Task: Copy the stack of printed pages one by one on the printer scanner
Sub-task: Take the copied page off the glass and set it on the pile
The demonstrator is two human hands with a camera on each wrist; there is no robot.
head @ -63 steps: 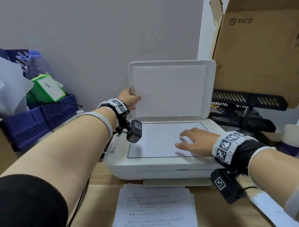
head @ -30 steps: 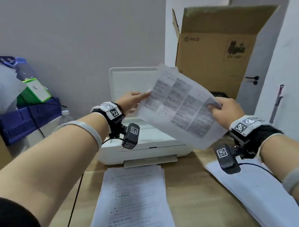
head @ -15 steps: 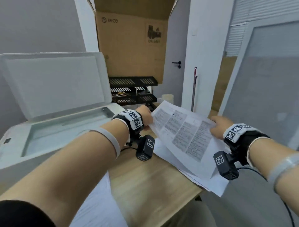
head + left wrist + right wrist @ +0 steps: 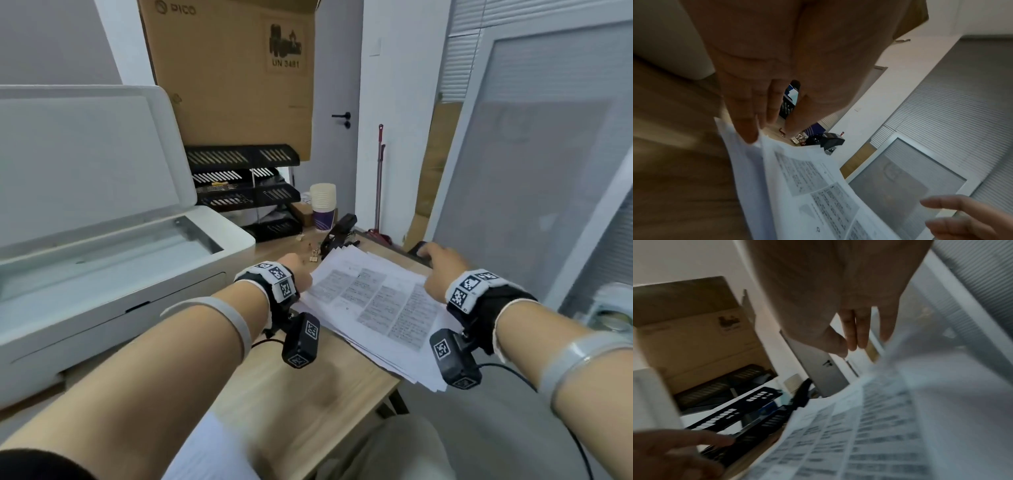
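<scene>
page (image 4: 373, 305) with the printed columns lies face up on the right-hand pile (image 4: 394, 356) at the desk (image 4: 308, 404) edge — left hand (image 4: 298, 272) fingertips pinch its near-left corner, right hand (image 4: 442, 270) fingers spread loosely over the far side. best to square it, let go — scanner glass (image 4: 113, 260) lies bare, lid (image 4: 85, 154) up.
</scene>
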